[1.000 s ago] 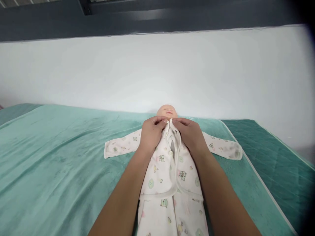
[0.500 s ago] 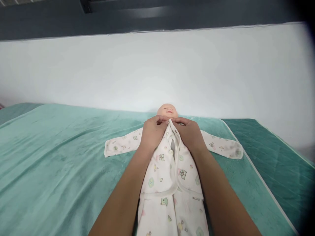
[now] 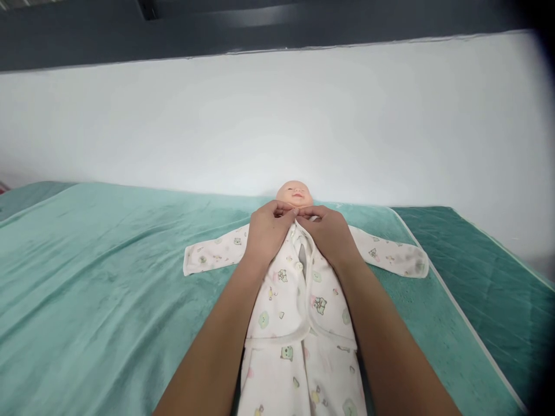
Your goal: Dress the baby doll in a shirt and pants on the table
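A baby doll (image 3: 295, 192) lies on its back, its head toward the wall. Over its body is a white baby jacket (image 3: 284, 303) printed with small bears, both sleeves spread out sideways. At the collar, just below the doll's chin, my left hand (image 3: 269, 228) pinches the jacket's edge from the left. My right hand (image 3: 327, 230) pinches the same collar from the right, fingertips meeting the left ones. Below them the front gapes slightly, with a button (image 3: 299, 266) showing. White printed trousers (image 3: 277, 387) extend toward me under the jacket hem. My fingers hide the top fastening.
A light green blanket (image 3: 130, 277) with some wrinkles lies under the doll. To the right is a darker green quilted cover (image 3: 472, 277). A white wall (image 3: 217, 127) rises right behind the doll's head, with a dark beam (image 3: 277, 29) above.
My fingertips have drawn closer together at the collar, and the two jacket edges now meet under them. The doll and sleeves lie as before.
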Demonstrator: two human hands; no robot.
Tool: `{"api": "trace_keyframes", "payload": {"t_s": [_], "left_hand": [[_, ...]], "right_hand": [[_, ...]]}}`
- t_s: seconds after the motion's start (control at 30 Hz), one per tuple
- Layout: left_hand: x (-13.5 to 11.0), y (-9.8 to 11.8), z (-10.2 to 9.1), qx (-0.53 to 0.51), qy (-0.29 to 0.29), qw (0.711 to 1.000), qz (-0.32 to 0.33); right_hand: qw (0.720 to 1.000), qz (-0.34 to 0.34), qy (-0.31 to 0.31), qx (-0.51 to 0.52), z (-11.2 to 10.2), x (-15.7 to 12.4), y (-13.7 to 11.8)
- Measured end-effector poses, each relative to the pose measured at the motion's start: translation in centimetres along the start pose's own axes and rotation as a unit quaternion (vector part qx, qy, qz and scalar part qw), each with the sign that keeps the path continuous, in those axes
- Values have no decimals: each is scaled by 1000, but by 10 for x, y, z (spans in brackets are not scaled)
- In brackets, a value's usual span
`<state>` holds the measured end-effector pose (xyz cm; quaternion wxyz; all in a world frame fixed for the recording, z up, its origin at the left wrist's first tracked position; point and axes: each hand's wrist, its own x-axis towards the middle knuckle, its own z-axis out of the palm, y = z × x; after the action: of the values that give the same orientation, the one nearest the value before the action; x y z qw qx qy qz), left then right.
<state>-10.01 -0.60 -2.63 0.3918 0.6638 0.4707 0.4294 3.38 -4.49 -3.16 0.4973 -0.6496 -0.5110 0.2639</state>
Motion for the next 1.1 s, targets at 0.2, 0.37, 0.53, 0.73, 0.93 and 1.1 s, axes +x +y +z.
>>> {"api": "trace_keyframes", "payload": {"t_s": [0.2, 0.37, 0.53, 0.73, 0.93, 1.1], "left_hand": [[0, 1, 1, 10, -8, 1000, -8], [0, 0, 0, 12, -4, 1000, 1], [0, -3, -2, -13, -20, 1000, -2], [0, -4, -3, -26, -11, 1000, -5], [-1, -4, -3, -9, -4, 1000, 1], [-1, -3, -4, 4, -16, 1000, 13]], "right_hand": [[1000, 27, -14, 7, 1, 0, -2], [999, 25, -23, 9, 1, 1, 0], [1000, 13, -25, 3, 1, 1, 2], [1000, 8, -3, 3, -1, 1, 3], [1000, -5, 15, -1, -1, 0, 2], [1000, -12, 17, 6, -1, -1, 2]]}}
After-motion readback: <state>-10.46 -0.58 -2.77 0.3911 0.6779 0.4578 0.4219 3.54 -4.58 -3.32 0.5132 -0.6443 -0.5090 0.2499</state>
